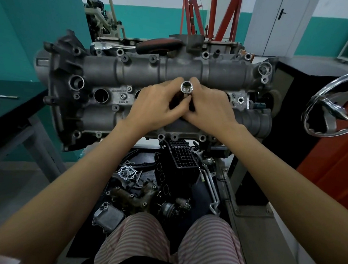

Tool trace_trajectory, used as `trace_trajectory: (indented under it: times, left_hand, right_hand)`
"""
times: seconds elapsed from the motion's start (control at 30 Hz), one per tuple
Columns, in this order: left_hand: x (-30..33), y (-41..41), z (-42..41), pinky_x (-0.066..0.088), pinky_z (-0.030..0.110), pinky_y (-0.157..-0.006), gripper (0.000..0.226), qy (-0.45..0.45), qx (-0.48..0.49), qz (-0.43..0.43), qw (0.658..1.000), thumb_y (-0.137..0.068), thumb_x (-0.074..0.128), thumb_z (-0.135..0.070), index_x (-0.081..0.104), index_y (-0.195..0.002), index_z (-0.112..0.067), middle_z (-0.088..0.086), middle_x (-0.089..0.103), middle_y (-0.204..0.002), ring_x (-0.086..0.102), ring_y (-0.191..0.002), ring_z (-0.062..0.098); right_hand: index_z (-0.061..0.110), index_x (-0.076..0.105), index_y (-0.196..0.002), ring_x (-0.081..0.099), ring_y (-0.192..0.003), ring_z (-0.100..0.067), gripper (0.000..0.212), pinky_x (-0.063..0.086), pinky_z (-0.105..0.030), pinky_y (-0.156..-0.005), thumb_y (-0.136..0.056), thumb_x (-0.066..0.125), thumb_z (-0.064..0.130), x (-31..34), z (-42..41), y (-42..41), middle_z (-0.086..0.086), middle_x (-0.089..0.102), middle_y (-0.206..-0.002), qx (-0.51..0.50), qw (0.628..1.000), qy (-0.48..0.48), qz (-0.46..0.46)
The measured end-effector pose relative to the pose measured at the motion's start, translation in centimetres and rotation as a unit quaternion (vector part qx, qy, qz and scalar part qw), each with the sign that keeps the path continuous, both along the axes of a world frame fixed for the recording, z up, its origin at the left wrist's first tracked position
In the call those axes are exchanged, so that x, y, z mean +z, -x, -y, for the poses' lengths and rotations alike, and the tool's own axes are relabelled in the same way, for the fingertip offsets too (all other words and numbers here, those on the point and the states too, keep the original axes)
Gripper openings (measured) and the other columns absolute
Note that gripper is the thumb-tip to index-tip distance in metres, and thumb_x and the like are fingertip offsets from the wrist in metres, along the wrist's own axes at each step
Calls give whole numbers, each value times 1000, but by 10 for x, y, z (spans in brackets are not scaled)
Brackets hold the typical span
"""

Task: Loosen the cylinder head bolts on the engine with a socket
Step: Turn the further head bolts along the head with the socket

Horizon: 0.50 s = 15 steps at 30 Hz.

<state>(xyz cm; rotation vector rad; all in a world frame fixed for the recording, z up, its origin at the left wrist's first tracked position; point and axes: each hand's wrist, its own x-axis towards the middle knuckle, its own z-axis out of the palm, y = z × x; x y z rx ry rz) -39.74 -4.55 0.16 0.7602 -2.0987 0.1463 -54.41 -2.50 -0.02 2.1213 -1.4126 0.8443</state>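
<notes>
Above the grey cast-metal engine head (144,72), left hand (156,108) and right hand (209,109) together pinch the shiny steel socket (186,87); seating it squarely on its driver should prevent slipping.

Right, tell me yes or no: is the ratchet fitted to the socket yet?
No: the ratchet lies on the far edge of the engine, apart from the socket held between the left hand and right hand.

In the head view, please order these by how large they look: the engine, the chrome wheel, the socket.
1. engine
2. chrome wheel, nearer the lens edge, so distorted
3. socket, pinched in both hands
</notes>
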Motion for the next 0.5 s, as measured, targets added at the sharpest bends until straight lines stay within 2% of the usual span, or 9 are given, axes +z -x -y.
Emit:
trace_trajectory:
  times: [0.17, 0.23, 0.33, 0.43, 0.5]
  left_hand:
    - [0, -2, 5, 28, 26, -53, 47, -11, 14, -2, 1000, -86, 42, -52, 68, -86, -13, 5, 61, -60, 58, -59, 24]
    - [0, -2, 4, 28, 26, -52, 48, -8, 6, -9, 1000, -85, 43, -53, 67, -85, -11, 3, 59, -59, 56, -56, 21]
    - [0, 0, 2, 34, 29, -49, 48, 8, 7, -4, 1000, -86, 42, -48, 60, -83, -4, -1, 56, -61, 53, -55, 23]
    - [0, 0, 0, 29, 24, -51, 34, 21, 2, -10, 1000, -85, 44, -37, 59, -87, -6, -14, 44, -65, 50, -54, 20]
    - [0, 0, -1, 24, 22, -50, 29, 21, 8, -16, 1000, -86, 47, -34, 60, -88, -9, -16, 40, -66, 45, -53, 16]
  right_hand:
    - [14, 63, -91, 62, -77, -27, 36, 35, -31, -59, -88, 44, 45, 0, 3, 0, -6, 68, -81, -42, 999, -12, -20]
    - [12, 64, -89, 61, -78, -30, 32, 36, -35, -62, -90, 45, 38, 0, 3, 1, -9, 68, -82, -33, 999, -18, -18]
    - [7, 59, -89, 60, -75, -31, 30, 29, -32, -59, -90, 44, 33, -1, 3, 2, -10, 67, -83, -22, 999, -10, -28]
    - [6, 56, -101, 62, -75, -30, 38, 31, -30, -58, -87, 42, 38, 0, 1, 1, -7, 66, -89, -8, 1000, -3, -13]
    - [7, 54, -107, 63, -77, -28, 42, 34, -30, -58, -85, 40, 41, 0, 1, 0, -5, 67, -90, -4, 1000, -5, -3]
